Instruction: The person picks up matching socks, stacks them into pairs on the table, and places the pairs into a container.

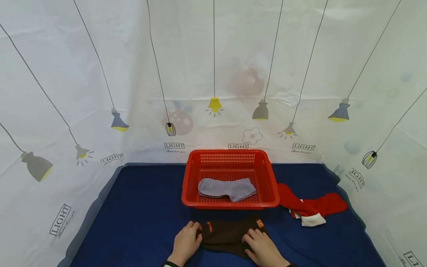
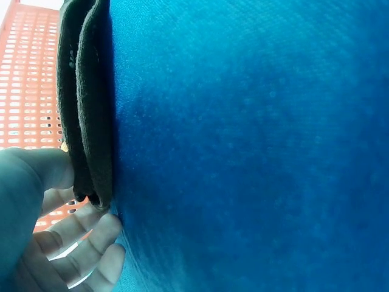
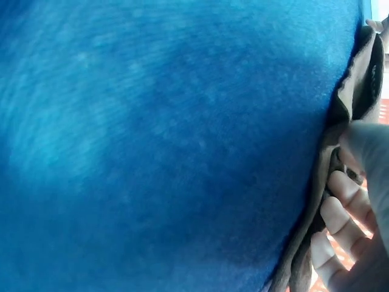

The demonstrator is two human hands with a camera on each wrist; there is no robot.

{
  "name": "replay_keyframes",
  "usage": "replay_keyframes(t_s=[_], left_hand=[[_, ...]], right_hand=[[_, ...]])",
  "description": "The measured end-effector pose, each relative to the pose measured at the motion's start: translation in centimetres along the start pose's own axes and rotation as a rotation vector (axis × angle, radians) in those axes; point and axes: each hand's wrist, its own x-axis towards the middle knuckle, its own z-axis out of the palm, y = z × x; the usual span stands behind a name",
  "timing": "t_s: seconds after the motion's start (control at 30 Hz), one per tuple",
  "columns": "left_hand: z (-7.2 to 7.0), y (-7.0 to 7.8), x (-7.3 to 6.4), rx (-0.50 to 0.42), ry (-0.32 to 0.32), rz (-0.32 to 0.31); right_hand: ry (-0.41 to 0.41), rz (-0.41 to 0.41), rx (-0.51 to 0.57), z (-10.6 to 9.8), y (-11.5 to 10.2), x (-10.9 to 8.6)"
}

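Note:
A dark brown pair of socks (image 1: 230,235) with small orange tags lies flat on the blue cloth (image 1: 140,222) near the front edge. My left hand (image 1: 191,235) grips its left end; in the left wrist view the thumb (image 2: 48,170) and fingers (image 2: 91,243) pinch the doubled sock edge (image 2: 91,109). My right hand (image 1: 255,239) holds the right part, and its fingers (image 3: 337,210) curl against the sock (image 3: 358,91) in the right wrist view. Just beyond the socks stands a red basket (image 1: 230,157) with a grey sock (image 1: 227,188) inside.
A red and white pair of socks (image 1: 310,209) lies on the blue cloth to the right of the basket. White curtain walls (image 1: 213,74) printed with lamps close in the back and both sides. The basket's orange mesh (image 2: 27,79) shows beside the left hand.

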Motion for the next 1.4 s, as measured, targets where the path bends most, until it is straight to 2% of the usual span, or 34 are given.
replay_keyframes(t_s=[0.57, 0.87, 1.17, 1.4], left_hand=[[0.27, -0.22, 0.04, -0.002, -0.012, 0.000], [0.26, -0.22, 0.07, -0.008, -0.011, 0.004], [0.56, -0.38, 0.13, -0.002, 0.010, 0.018], [0.50, -0.40, 0.13, -0.006, -0.003, 0.020]], right_hand=[[0.044, 0.019, -0.082, 0.08, -0.63, 0.75], [-0.072, 0.053, 0.000, -0.25, -0.56, 0.53], [0.002, 0.027, -0.056, 0.38, -0.57, 0.69], [-0.045, 0.057, -0.038, 0.15, -0.81, 0.99]])
